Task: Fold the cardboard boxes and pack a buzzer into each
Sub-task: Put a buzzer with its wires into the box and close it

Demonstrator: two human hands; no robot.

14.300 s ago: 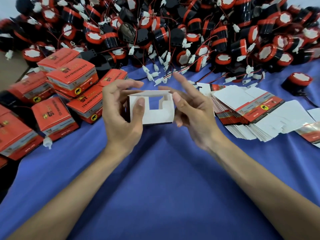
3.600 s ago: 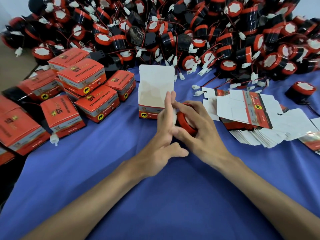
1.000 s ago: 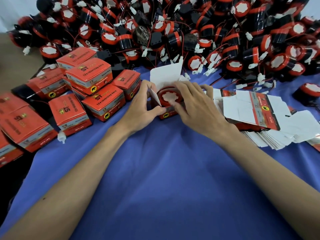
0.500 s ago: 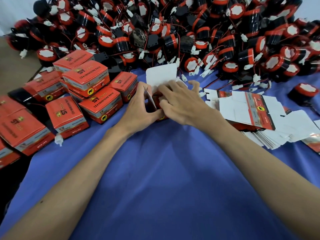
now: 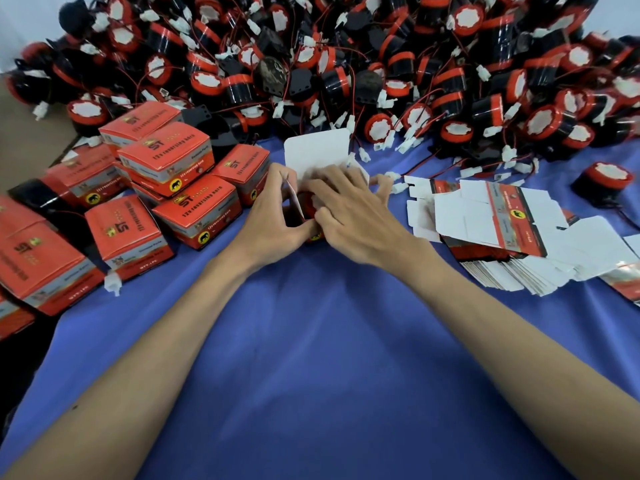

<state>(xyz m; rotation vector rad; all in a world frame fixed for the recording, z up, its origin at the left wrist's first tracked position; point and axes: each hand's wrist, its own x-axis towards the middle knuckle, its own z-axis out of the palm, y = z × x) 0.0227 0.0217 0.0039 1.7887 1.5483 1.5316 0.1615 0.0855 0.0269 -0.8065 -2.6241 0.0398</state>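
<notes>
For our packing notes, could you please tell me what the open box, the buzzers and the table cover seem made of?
Open box: thin card, matte white inside; its flap stands creased. Buzzers: probably plastic, glossy black with red rims; they catch highlights. Table cover: apparently cloth, matte blue, softly wrinkled.

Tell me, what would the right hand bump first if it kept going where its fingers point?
Probably the upright white lid, just beyond the right hand; depth is unclear.
</notes>
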